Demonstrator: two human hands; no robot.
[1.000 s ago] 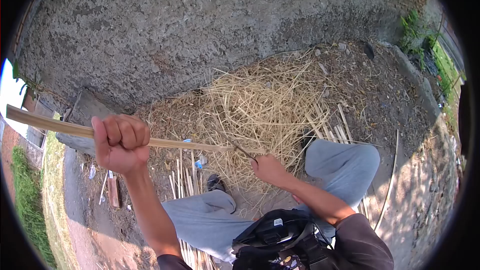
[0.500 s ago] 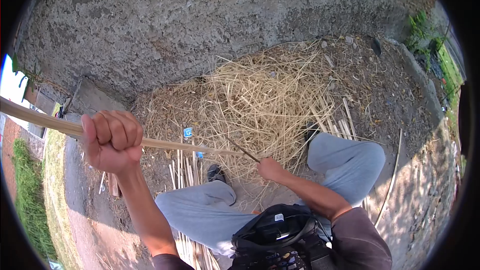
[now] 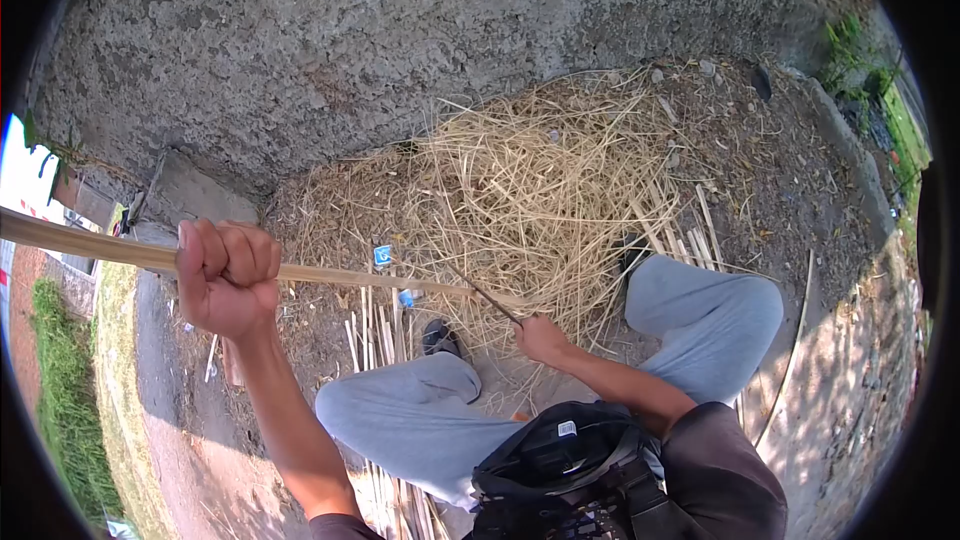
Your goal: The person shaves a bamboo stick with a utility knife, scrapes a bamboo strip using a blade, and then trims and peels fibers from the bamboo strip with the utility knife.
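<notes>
My left hand (image 3: pixel 232 278) is raised at the left, fingers wrapped round a long pale bamboo strip (image 3: pixel 345 278). The strip runs past the fist to the left edge of the view, and its other end slopes down toward my right hand (image 3: pixel 543 339). That hand is closed on a knife (image 3: pixel 495 304) with a narrow dark blade; its handle is hidden in my fingers. The blade crosses the strip near the strip's far end, apparently touching it. Below them lies a heap of thin shavings (image 3: pixel 530 190) between my feet.
A rough grey wall (image 3: pixel 400 30) stands just ahead. Cut strips lie beside my left foot (image 3: pixel 375 335) and near my right knee (image 3: pixel 703 240). A blue packet (image 3: pixel 382 255) is on the ground. A black bag (image 3: pixel 565 440) sits at my waist.
The view has shifted slightly. The strip has slid a little to the left against the blade, which now crosses it nearer the knife's tip. Both hands keep their grip.
</notes>
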